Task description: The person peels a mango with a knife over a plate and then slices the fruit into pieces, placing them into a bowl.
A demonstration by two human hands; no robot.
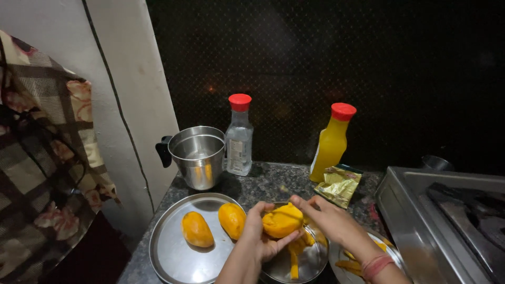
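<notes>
My left hand (pixel 259 234) cups a partly peeled yellow-orange mango (pixel 282 221) from below and the left. My right hand (pixel 329 216) reaches in from the right, its fingertips pinching at the top of the same mango. Both hands hover over a steel bowl (pixel 310 260) that holds strips of mango peel (pixel 294 252). Two whole mangoes (pixel 197 229) (pixel 232 220) lie on a round steel plate (pixel 173 255) just left of my left hand.
A steel pot (pixel 199 156) with a black handle stands at the back left beside a clear red-capped bottle (pixel 239 137). A yellow red-capped bottle (pixel 332 143) and a gold foil packet (pixel 339 185) sit behind. A steel stove (pixel 447 221) fills the right. Patterned cloth (pixel 42 158) hangs left.
</notes>
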